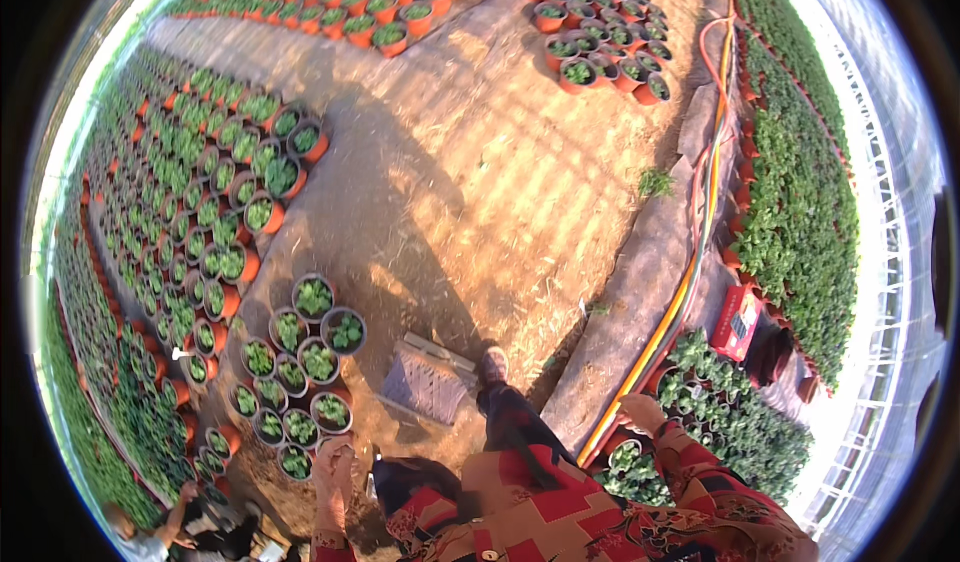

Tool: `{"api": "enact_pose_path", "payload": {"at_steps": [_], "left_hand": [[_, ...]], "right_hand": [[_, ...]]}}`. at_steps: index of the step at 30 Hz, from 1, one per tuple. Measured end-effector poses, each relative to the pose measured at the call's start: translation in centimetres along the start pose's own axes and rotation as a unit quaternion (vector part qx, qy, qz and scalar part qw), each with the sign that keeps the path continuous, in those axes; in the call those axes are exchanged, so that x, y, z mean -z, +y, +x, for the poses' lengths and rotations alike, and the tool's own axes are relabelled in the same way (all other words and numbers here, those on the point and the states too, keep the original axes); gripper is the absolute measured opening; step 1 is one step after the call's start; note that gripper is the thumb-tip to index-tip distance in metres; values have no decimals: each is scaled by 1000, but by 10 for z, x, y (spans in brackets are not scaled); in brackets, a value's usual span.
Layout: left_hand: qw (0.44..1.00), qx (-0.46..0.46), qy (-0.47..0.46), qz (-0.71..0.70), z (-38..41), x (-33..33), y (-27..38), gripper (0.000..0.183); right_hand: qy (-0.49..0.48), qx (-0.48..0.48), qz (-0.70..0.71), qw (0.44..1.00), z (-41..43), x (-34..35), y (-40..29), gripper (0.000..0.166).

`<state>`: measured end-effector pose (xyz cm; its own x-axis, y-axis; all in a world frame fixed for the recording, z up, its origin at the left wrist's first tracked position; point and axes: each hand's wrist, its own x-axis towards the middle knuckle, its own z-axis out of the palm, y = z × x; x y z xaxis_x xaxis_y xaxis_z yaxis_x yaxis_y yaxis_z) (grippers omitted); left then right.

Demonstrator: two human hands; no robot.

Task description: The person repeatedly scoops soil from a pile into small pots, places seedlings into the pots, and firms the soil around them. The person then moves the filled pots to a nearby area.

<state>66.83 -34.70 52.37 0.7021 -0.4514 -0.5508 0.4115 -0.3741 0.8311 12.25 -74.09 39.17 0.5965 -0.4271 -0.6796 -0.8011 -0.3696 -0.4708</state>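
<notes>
My left hand (334, 463) hangs low at the bottom, beside the near edge of a cluster of potted seedlings (317, 359); its fingers look curled, and whether anything is in them is unclear. To the right, my right hand (640, 414) is over the yellow and orange hoses (652, 352), near leafy potted plants (630, 461). Its fingers are bent, and I cannot tell if it touches a hose or holds something. A low stool with a woven seat (424, 383) stands on the soil just ahead of my legs.
Rows of orange pots (225, 262) fill the left side. More potted plants (600, 44) stand at the top. A red box (736, 323) lies at the right near a dense plant bed (795, 224). Another person's arm (176, 517) shows at the lower left.
</notes>
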Motion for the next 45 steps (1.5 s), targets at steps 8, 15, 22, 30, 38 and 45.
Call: {"api": "enact_pose_path", "payload": {"at_steps": [8,15,22,30,38,45], "left_hand": [[976,166,46,-134,77,16,3,16],[937,312,-37,-152,96,37,-24,21],[956,230,-100,155,203,-2,-26,22],[972,140,-95,162,369,-87,210,29],[950,83,-107,283,446,-187,287,26],[933,104,-87,333,453,-276,325,27]], "right_hand": [[-45,-110,-5,993,-33,40,106,15],[-23,22,-101,994,17,24,82,15],[-62,58,53,995,37,28,55,20],[52,-362,561,743,127,201,-192,36],[-15,-351,665,659,139,204,-134,31],[13,-18,-70,997,243,298,-30,25]]}}
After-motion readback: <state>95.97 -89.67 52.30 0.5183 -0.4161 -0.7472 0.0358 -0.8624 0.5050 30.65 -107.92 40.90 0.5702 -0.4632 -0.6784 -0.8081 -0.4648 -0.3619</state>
